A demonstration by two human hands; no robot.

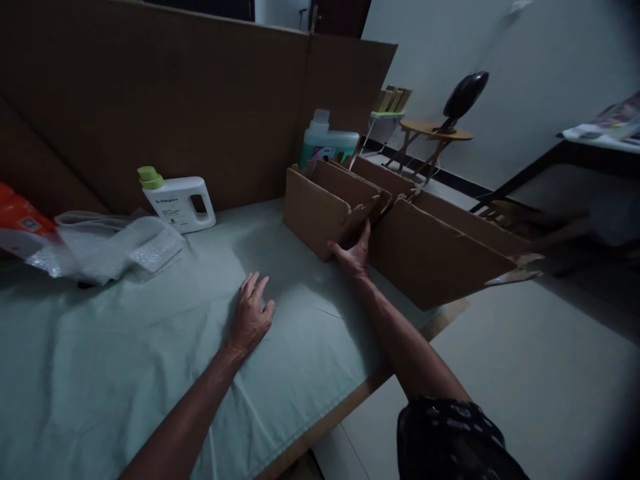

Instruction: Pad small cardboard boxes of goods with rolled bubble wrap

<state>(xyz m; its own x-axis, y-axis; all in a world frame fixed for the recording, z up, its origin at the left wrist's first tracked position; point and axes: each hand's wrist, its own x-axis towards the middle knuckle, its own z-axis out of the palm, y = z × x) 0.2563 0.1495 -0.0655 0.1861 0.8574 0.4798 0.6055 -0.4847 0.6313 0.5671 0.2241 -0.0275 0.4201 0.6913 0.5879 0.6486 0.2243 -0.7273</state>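
Observation:
My left hand (251, 319) rests palm down on the pale green cloth (200, 347), fingers spread and holding nothing. My right hand (354, 255) grips the near lower corner of a small open-topped cardboard box (316, 212). Its thumb lies against the box's front face, and its fingers reach into the gap beside a larger open cardboard box (435, 250); some fingertips are hidden there. Both boxes stand on the cloth with ragged upper edges. Behind them is a bottle of blue-green liquid (327, 143), its lower part covered by the boxes.
A white bottle with a green cap (180, 203) stands at the back left. Left of it lie clear bubble wrap (120, 247) and an orange container (23, 213). A tall cardboard panel (200, 100) closes off the back. The table edge (340, 413) runs diagonally at the front right.

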